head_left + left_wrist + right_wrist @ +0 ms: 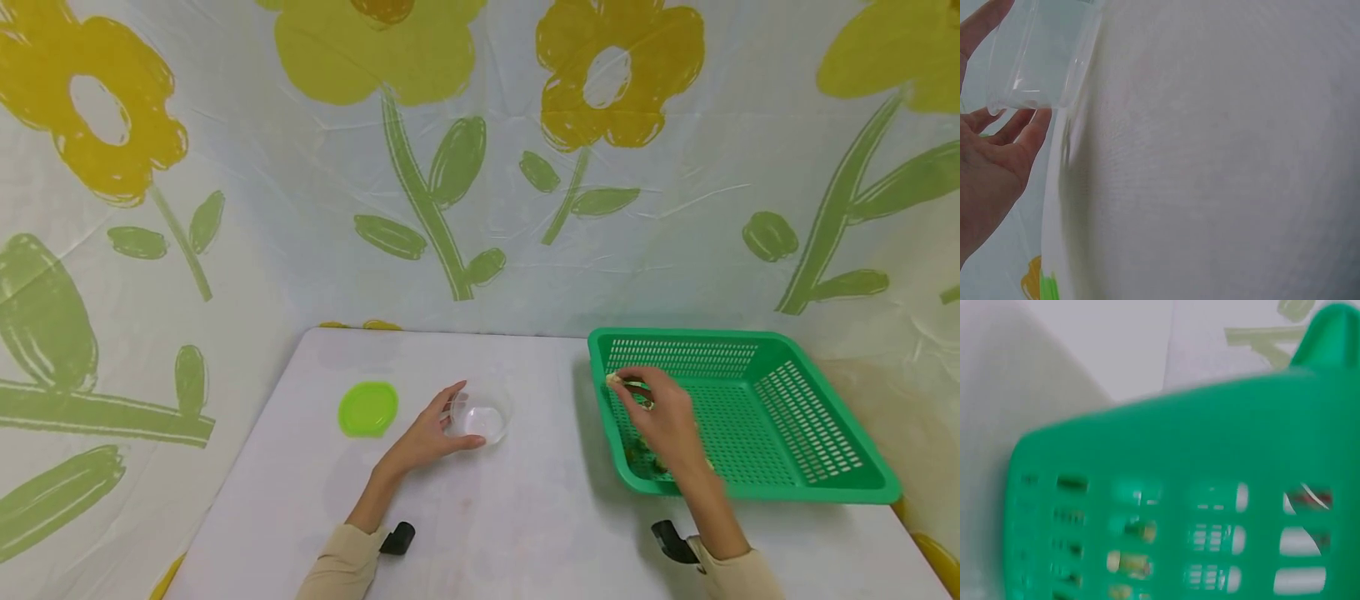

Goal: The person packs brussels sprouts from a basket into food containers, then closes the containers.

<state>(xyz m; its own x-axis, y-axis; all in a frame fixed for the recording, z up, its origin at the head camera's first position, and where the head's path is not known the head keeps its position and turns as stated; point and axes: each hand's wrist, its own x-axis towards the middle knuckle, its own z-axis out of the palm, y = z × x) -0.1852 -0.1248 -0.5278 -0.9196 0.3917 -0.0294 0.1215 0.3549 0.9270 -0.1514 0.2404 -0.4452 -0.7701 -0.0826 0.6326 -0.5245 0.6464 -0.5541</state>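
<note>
On the white table, my left hand [429, 432] holds a clear round plastic container [480, 417], thumb on the near side and fingers on the far side. In the left wrist view the fingers touch the wall of the container [1041, 62]. Over the left side of a green plastic basket [757, 442], my right hand [663, 417] pinches a small pale piece [613, 380] between thumb and fingertips; its kind I cannot tell. Several small pale and dark pieces [660, 463] lie in the basket below that hand, partly hidden by it. The basket's wall [1166, 437] hides most of the hand in the right wrist view.
A bright green round lid [367, 409] lies flat to the left of the container. Behind the table hangs a white cloth [315, 192] printed with yellow flowers. The basket's raised rim [690, 333] stands at the table's right side.
</note>
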